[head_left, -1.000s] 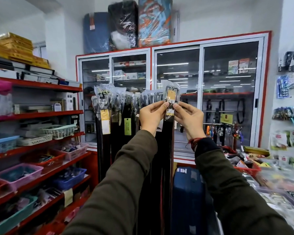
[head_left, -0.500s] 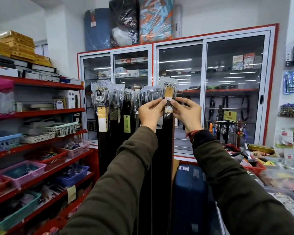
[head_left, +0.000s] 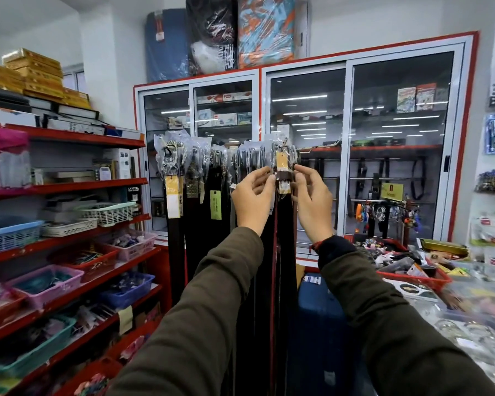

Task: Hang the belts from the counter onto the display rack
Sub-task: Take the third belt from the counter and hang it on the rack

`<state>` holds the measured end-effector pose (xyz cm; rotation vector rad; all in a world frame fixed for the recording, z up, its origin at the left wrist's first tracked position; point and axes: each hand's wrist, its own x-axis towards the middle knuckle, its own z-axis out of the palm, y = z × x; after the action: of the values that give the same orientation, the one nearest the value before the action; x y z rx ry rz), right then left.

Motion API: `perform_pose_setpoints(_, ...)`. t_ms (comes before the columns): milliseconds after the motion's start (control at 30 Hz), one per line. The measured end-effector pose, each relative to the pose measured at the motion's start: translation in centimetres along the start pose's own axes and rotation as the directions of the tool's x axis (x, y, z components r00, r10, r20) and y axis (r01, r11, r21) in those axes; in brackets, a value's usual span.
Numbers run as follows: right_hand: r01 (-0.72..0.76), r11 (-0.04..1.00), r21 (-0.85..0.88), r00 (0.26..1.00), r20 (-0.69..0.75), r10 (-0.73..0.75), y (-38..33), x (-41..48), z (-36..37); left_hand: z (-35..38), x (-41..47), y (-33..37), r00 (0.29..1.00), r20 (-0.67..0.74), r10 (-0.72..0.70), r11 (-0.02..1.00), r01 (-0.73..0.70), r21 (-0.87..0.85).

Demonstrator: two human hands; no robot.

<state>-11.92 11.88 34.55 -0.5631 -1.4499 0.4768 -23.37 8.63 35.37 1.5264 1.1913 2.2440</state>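
A dark belt (head_left: pixel 284 176) with a plastic-wrapped buckle, a brown loop and a yellow tag hangs at the right end of a row of hanging belts (head_left: pixel 195 201). The rack's bar is hidden behind the wrapped buckles. My left hand (head_left: pixel 252 198) is just left of the brown loop and my right hand (head_left: pixel 313 201) just right of it. Their fingers are spread, with only the fingertips at the belt's edges. The strap drops straight down between my forearms.
Red shelves (head_left: pixel 69 184) with baskets of small goods line the left. A glass-door cabinet (head_left: pixel 346 138) stands behind the belts. A blue suitcase (head_left: pixel 320 324) stands below the belts. The counter on the right carries a red tray (head_left: pixel 412 278) and clutter.
Both hands have slid down from the buckle and tag to the brown loop. Their pinch has loosened and the fingers have spread. The belt now hangs on its own.
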Motion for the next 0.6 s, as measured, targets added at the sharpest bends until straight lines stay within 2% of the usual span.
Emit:
perform_pose_setpoints(100, 0.18, 0.978, -0.109, 0.984, 0.004, -0.18, 1.4, -1.8, -0.3, -1.1, -1.5, -1.0, 0.969, 0.062, 0.241, 0.936, -0.249, 0.25)
perform_pose_setpoints(167, 0.26, 0.95, -0.17, 0.963, 0.114, -0.243, 2.3, -2.6, -0.5, -1.9, -2.1, -1.9, 0.928, 0.19, 0.321, 0.841, -0.371, 0.393)
perform_pose_setpoints(267, 0.312, 0.914, -0.259, 0.919, 0.328, -0.221, 3.2, -3.2, -0.6, -2.8, -2.3, -2.7, 0.869, 0.394, 0.299, 0.662, -0.486, 0.571)
perform_pose_setpoints(333, 0.332, 0.885, -0.327, 0.897, 0.399, -0.19, 3.5, -3.0, -0.4, -3.2, -2.1, -3.0, 0.851, 0.465, 0.244, 0.573, -0.513, 0.639)
perform_pose_setpoints(467, 0.362, 0.818, -0.447, 0.884, 0.442, -0.15, 3.8, -2.0, 0.2, -3.7, -0.8, -3.0, 0.852, 0.496, 0.168, 0.475, -0.511, 0.717)
perform_pose_setpoints(600, 0.377, 0.785, -0.491, 0.88, 0.455, -0.138, 4.0, -1.7, 0.4, -4.2, -0.2, -3.2, 0.838, 0.528, 0.138, 0.395, -0.536, 0.746)
